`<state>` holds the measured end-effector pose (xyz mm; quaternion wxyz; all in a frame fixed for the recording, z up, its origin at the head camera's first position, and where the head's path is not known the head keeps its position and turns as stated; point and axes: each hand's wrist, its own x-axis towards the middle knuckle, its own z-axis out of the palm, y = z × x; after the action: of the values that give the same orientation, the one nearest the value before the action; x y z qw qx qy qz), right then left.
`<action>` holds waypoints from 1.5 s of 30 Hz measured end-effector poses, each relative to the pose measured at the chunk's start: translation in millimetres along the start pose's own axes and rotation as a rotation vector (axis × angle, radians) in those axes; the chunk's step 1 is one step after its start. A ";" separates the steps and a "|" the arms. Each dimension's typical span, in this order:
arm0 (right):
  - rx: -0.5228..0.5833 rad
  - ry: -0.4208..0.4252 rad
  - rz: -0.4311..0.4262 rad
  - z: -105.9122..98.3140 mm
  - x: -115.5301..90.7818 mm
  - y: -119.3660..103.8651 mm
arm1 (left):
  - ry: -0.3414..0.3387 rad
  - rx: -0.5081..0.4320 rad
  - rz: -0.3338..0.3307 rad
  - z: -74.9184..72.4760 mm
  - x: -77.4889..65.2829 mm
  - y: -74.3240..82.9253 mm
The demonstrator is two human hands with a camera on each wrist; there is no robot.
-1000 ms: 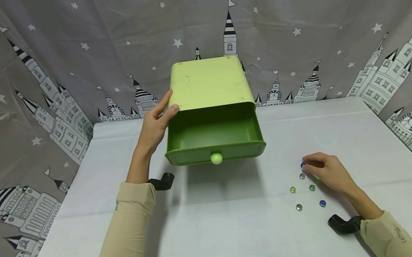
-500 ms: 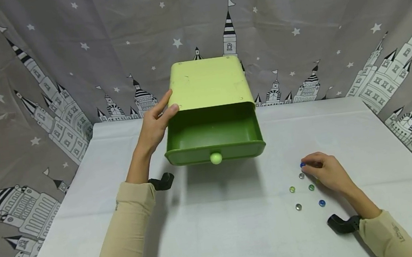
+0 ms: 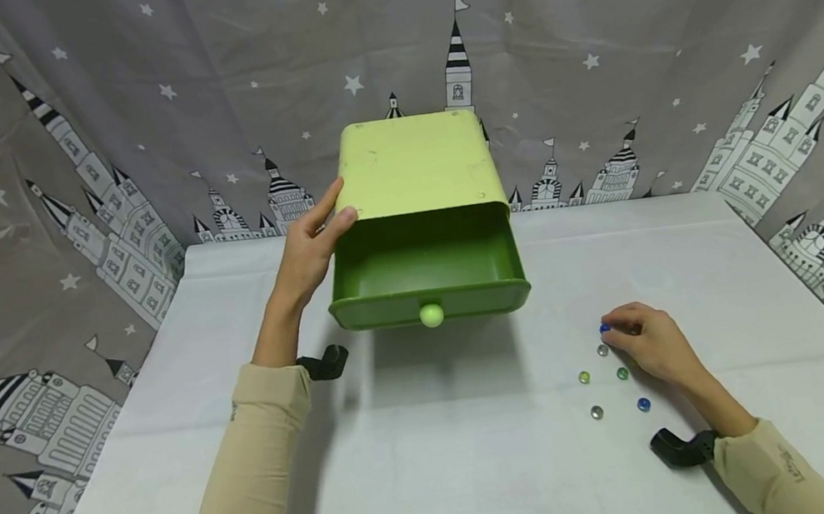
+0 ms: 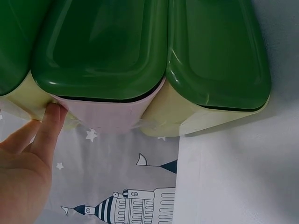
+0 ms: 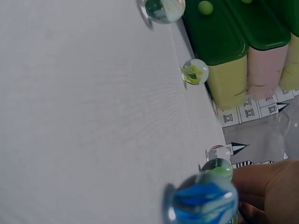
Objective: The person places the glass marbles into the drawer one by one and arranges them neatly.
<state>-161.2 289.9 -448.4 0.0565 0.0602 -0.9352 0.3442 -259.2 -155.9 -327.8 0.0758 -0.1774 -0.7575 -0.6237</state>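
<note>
A drawer unit [image 3: 417, 164] with a pale yellow top stands at the back middle. Its green top drawer [image 3: 428, 268], with a round light green knob [image 3: 431, 315], is pulled out and bare inside. My left hand [image 3: 309, 251] rests on the unit's left front corner, fingers fairly straight against it. In the left wrist view fingertips touch the casing's side. At the right my right hand [image 3: 654, 340] pinches a blue marble [image 3: 604, 327] between thumb and fingers, low at the cloth. Nearest to it lie a clear greyish marble [image 3: 603, 350] and a green marble [image 3: 623, 373].
A yellow-green marble [image 3: 584, 377], a grey marble [image 3: 597, 413] and another blue marble [image 3: 644, 404] lie loose on the white cloth [image 3: 480, 476]. Below the pulled-out drawer, the unit has pink [image 4: 110, 114] and yellow tiers with green drawer fronts. A grey castle-print curtain [image 3: 388, 33] hangs behind.
Almost nothing differs. The right wrist has shifted very slightly to the left, with the fingers staying at the blue marble. The left hand has kept its place on the drawer unit.
</note>
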 end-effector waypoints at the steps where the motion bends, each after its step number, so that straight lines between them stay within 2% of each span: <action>1: 0.002 0.002 0.001 0.2 0.0 -0.1 | 0.000 0.002 -0.001 0.2 -0.1 0.7; 17: -0.010 0.015 0.013 0.9 -1.0 2.4 | -0.004 0.001 -0.022 1.4 0.1 1.4; 30: 0.038 0.047 0.003 -1.2 -3.8 1.5 | -0.011 0.002 -0.013 1.9 1.3 -0.3; 38: 0.030 0.086 -0.002 0.1 -3.3 3.7 | -0.013 0.011 -0.023 1.1 0.4 0.2; 45: 0.045 0.081 0.009 0.3 -2.0 2.2 | -0.007 0.012 -0.020 0.0 -0.8 2.1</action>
<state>-159.6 291.5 -450.3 0.0914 0.0433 -0.9245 0.3674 -257.7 -155.7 -326.1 0.0678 -0.1716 -0.7631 -0.6193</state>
